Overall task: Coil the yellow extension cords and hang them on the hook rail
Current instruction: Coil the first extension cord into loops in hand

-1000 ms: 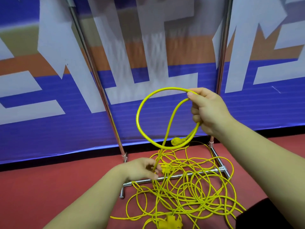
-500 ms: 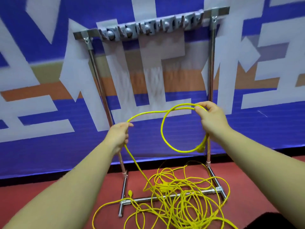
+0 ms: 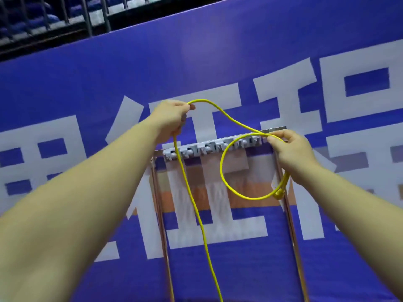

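Lifts left hand (image 3: 172,117) higher than half a second ago, to upper centre, pinching thin yellow extension cord (image 3: 192,197); clamps right hand (image 3: 290,153) round first loop (image 3: 220,168), centre right, before grey metal hook rail (image 3: 209,149). Likely feeds second loop; hanging not yet done.

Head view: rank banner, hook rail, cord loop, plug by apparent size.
1. banner
2-3. hook rail and cord loop: similar span, and the loop is nearer the camera, so unranked
4. plug
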The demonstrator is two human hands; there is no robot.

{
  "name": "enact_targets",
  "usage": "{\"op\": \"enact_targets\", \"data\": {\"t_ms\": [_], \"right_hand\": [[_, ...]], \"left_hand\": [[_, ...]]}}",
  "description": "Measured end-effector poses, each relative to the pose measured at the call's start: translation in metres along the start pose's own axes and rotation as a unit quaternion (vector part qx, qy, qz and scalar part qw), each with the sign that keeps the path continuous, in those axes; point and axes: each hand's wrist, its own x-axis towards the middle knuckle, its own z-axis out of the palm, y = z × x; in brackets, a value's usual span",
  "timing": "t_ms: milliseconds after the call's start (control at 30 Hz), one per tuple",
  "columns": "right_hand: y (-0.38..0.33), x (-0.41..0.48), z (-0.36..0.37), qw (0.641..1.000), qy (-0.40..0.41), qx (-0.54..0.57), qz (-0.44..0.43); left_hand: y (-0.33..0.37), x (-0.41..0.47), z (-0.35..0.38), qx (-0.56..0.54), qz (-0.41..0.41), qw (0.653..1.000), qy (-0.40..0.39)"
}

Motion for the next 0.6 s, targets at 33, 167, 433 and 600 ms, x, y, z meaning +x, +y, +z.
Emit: {"op": "enact_targets", "data": {"t_ms": [33,167,433,600], "right_hand": [[0.005,-0.006,-0.001,1.000,0.000,0.007,0.004],[0.050,-0.038,0.009,0.998,-0.025,0.011,0.062],[0.161,-0.143,0.035,0.967,-0.108,0.015,0.229],[0.206,-0.195,0.040,0.946,-0.225,-0.131,0.193]], "left_hand": [[-0.008,-0.006,0.003,0.003,-0.004,1.000,-0.016],[-0.086,-0.047,0.023,0.019,-0.040,0.999,-0.031],[-0.255,-0.178,0.063,0.014,-0.201,0.974,-0.103],[-0.331,-0.216,0.086,0.095,-0.187,0.969,-0.132]]}}
